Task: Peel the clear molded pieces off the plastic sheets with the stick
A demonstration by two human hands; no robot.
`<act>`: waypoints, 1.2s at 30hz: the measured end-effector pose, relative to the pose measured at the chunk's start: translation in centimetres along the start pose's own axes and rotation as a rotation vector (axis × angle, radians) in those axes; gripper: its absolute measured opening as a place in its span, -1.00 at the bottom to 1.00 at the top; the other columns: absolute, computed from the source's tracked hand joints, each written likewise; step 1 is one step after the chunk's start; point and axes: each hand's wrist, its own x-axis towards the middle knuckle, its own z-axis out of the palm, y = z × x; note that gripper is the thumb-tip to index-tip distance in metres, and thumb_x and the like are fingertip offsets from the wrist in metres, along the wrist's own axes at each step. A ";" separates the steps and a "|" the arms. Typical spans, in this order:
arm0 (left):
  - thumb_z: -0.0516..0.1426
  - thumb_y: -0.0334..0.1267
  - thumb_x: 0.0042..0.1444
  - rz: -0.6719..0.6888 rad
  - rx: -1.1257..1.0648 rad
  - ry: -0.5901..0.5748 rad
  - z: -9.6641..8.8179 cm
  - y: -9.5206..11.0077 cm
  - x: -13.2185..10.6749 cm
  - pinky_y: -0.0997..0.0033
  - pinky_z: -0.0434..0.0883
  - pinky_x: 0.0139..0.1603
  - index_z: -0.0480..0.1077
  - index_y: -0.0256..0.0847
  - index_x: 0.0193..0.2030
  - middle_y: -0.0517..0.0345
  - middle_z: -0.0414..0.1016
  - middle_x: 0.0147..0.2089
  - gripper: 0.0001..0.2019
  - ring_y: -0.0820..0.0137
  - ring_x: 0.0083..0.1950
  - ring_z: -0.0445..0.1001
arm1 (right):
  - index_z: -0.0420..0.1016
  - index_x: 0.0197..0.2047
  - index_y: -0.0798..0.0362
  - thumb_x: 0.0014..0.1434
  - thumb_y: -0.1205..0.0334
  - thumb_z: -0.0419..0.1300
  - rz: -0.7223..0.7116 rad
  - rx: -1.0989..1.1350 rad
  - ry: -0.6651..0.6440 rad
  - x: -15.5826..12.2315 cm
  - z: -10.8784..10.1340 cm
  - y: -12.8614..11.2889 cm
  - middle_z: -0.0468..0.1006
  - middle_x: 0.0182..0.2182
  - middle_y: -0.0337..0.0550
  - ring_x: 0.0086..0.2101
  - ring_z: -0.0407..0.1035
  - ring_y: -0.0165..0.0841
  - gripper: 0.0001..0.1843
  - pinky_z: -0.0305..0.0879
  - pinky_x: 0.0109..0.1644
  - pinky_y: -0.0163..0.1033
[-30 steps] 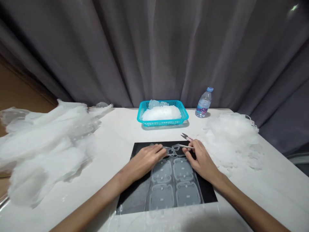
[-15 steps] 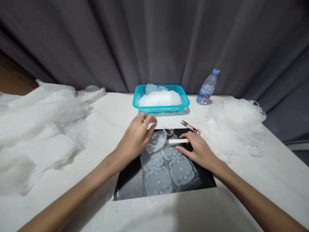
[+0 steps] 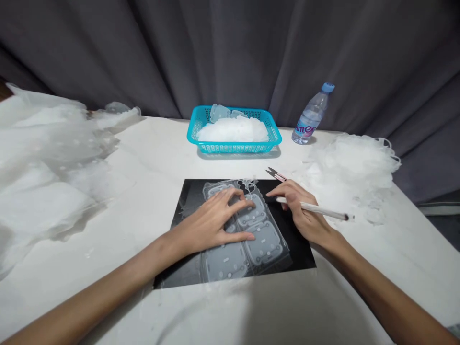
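A translucent plastic sheet of rounded square pieces (image 3: 264,243), dotted with small marks, lies on a black mat (image 3: 300,254). Across its left part rests my left hand (image 3: 219,215), open, thumb and fingers spread and touching the sheet; it covers some of the pieces. My right hand (image 3: 304,211), at the mat's right edge, is closed around a slim white pen-shaped tool (image 3: 323,211). The tool's dark end points right; its other end is between my fingers. Thin curled strips (image 3: 248,184) stick up at the sheet's far edge. Just beyond my right hand are small pink-handled thread snips (image 3: 276,174), partly hidden.
A blue basket (image 3: 233,148) holding a white heap and clear pieces stands at the back. Right of it is a water bottle (image 3: 311,117). Piles of translucent plastic lie at left (image 3: 46,177) and right (image 3: 354,167). A grey curtain (image 3: 237,52) hangs behind the table.
My left hand has come down from above the sheet onto it, fingers spreading. In my right hand the white tool has turned, now pointing right. A loose clear piece on the sheet's upper part no longer shows.
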 end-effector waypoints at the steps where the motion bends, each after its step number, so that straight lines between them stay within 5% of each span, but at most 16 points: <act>1: 0.18 0.25 0.27 0.030 -0.004 -0.009 -0.1 -0.4 0.2 -0.12 0.40 0.31 0.37 -0.09 0.31 -0.18 0.33 0.29 -0.38 -0.04 0.32 0.39 | 0.58 -0.08 -0.01 0.57 0.06 -0.09 0.011 0.042 -0.074 -0.1 -0.2 -0.4 0.53 -0.29 -0.17 -0.23 0.47 -0.32 -0.57 0.38 -0.05 -0.15; 3: 0.21 0.25 0.24 0.098 0.007 -0.011 -0.3 -1.1 0.6 -0.15 0.35 0.36 0.40 -0.12 0.28 -0.21 0.33 0.31 -0.37 -0.07 0.38 0.33 | 0.58 -0.17 0.00 0.54 0.13 0.04 0.037 0.107 -0.198 -0.2 -0.4 -1.1 0.50 -0.38 -0.23 -0.36 0.43 -0.39 -0.67 0.36 -0.20 -0.22; 6: 0.25 0.25 0.20 0.180 0.062 0.032 -0.9 -1.4 1.1 -0.20 0.30 0.40 0.45 -0.18 0.23 -0.27 0.36 0.32 -0.37 -0.13 0.45 0.25 | 0.59 -0.22 0.02 0.44 0.22 0.20 0.025 0.166 -0.246 -0.3 -0.3 -1.8 0.57 -0.29 -0.20 -0.29 0.49 -0.38 -0.81 0.39 -0.17 -0.25; 12: 0.17 -0.03 0.40 0.232 0.012 0.034 -1.1 0.0 0.5 0.05 0.45 0.29 0.48 -0.23 0.19 -0.13 0.58 0.17 -0.62 0.10 0.21 0.53 | 0.57 -0.04 0.00 0.40 0.29 0.25 0.041 0.227 -0.326 -1.0 0.5 -1.8 0.62 -0.13 -0.16 -0.14 0.52 -0.36 -0.90 0.46 0.00 -0.25; 19: 0.14 -0.04 0.43 0.163 -0.010 0.108 1.0 0.4 -1.1 0.03 0.44 0.38 0.48 -0.26 0.26 -0.18 0.51 0.32 -0.58 0.08 0.33 0.50 | 0.51 -0.10 0.01 0.44 0.27 0.20 -0.006 0.131 -0.311 -1.3 1.2 -2.0 0.59 -0.16 -0.14 -0.14 0.49 -0.34 -0.94 0.41 0.00 -0.22; 24: 0.17 0.02 0.40 0.105 -0.029 0.115 0.8 0.4 -1.1 -0.01 0.41 0.42 0.46 -0.16 0.31 -0.16 0.36 0.44 -0.54 0.08 0.44 0.38 | 0.49 -0.09 0.05 0.45 0.32 0.17 -0.129 0.054 -0.274 -1.5 1.8 -2.3 0.61 -0.17 -0.09 -0.13 0.49 -0.31 -0.93 0.41 0.04 -0.18; 36: 0.20 0.05 0.35 0.065 -0.093 0.134 0.8 0.4 -0.7 -0.08 0.35 0.45 0.54 -0.16 0.18 -0.15 0.38 0.44 -0.59 0.02 0.48 0.31 | 0.45 -0.06 0.08 0.47 0.38 0.10 -0.243 -0.114 -0.220 -1.6 2.8 -2.8 0.63 -0.18 -0.05 -0.11 0.51 -0.25 -0.89 0.44 0.09 -0.09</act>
